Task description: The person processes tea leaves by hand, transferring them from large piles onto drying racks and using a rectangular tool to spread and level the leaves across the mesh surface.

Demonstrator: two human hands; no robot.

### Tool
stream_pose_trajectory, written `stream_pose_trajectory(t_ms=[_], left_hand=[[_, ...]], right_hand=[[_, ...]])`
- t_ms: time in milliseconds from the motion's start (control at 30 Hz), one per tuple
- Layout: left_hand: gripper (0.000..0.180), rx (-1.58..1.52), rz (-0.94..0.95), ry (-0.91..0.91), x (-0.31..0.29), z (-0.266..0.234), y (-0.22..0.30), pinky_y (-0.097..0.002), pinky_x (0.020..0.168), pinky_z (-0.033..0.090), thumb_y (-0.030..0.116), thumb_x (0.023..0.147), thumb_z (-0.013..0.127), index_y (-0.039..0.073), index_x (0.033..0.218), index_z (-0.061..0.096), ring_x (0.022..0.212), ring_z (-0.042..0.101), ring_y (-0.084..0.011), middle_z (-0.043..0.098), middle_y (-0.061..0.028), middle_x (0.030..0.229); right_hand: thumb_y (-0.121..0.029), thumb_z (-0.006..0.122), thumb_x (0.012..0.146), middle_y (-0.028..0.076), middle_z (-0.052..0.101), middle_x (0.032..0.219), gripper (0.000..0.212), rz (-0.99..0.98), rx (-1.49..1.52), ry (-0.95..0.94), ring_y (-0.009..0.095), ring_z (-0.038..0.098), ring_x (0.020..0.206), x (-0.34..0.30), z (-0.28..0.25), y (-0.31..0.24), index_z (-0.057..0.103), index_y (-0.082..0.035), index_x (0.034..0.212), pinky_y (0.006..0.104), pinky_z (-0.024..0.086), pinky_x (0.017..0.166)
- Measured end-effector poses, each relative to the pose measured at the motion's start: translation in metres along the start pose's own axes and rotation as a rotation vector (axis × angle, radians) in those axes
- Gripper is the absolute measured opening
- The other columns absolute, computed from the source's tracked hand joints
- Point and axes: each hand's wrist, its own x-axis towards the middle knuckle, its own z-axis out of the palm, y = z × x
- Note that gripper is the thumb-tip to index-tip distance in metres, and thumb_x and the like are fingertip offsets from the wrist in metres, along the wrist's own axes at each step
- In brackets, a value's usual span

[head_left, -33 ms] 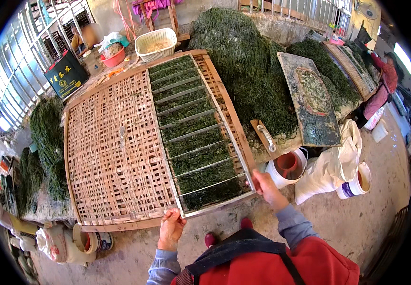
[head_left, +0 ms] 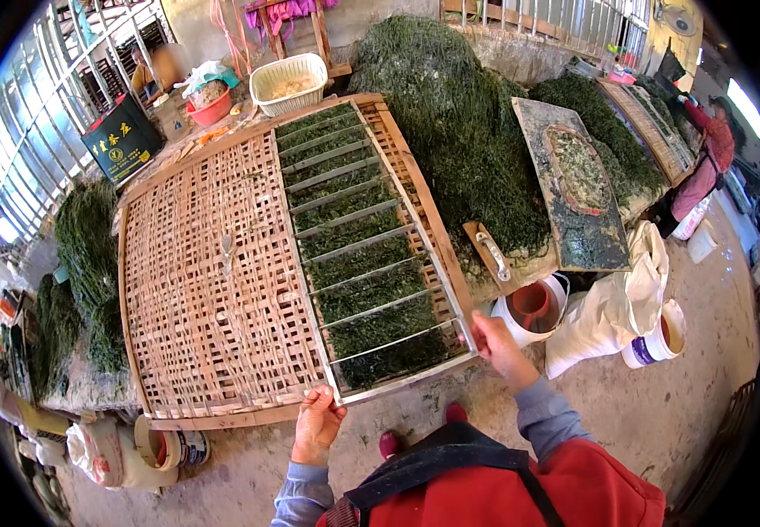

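Two hands hold the long metal frame (head_left: 364,255) that lies on the woven bamboo mat (head_left: 213,290), its cells filled with green seaweed. The left hand (head_left: 317,424) has its fingers closed on the near left corner, and the right hand (head_left: 499,344) grips the near right corner. If one side is raised faster, I think the wet sheets could slide or tear. The frame's far end is small and unclear.
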Motion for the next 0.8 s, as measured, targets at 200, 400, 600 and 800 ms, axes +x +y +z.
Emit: stream_pose_trajectory(t_ms=[200,400,600,800], left_hand=[[0.015,-0.005,-0.090,-0.275,-0.012,0.033,0.023,-0.0347,0.062,0.050,0.015,0.082,0.064,0.011,0.096,0.064,0.083,0.060,-0.0185,0.063,-0.0080,0.101],[0.012,0.004,-0.019,-0.328,-0.012,0.068,0.010,-0.0342,0.064,0.051,0.016,0.082,0.064,0.011,0.093,0.066,0.084,0.060,-0.0216,0.063,-0.0099,0.101],[0.025,0.269,0.094,-0.301,-0.037,0.139,0.010,-0.0257,0.068,0.048,0.016,0.080,0.066,-0.003,0.096,0.062,0.073,0.058,-0.0137,0.064,-0.0076,0.086],[0.022,0.553,0.117,-0.393,-0.040,0.202,0.004,-0.0212,0.061,0.046,0.013,0.077,0.070,-0.001,0.090,0.060,0.068,0.056,-0.0088,0.062,-0.0039,0.080]], right_hand=[[-0.040,0.045,0.088,0.010,0.060,0.059,0.045,-0.207,0.198,-0.014,0.009,0.040,0.034,-0.012,-0.005,-0.064,0.055,-0.004,0.062,0.0206,0.027,0.033],[-0.033,0.054,0.087,0.004,0.060,0.061,0.035,-0.223,0.220,-0.060,0.005,0.043,0.042,0.013,-0.029,-0.073,0.059,-0.003,0.070,0.0188,0.030,0.037],[-0.033,0.057,0.087,0.004,0.062,0.073,0.030,-0.110,-0.190,-0.261,0.008,0.053,0.057,0.053,-0.078,-0.057,0.061,-0.004,0.082,0.0215,0.039,0.049],[-0.043,0.048,0.090,0.004,0.054,0.063,0.043,0.219,0.231,-0.184,0.011,0.047,0.045,0.085,-0.051,-0.049,0.056,-0.001,0.080,0.0253,0.038,0.042]])
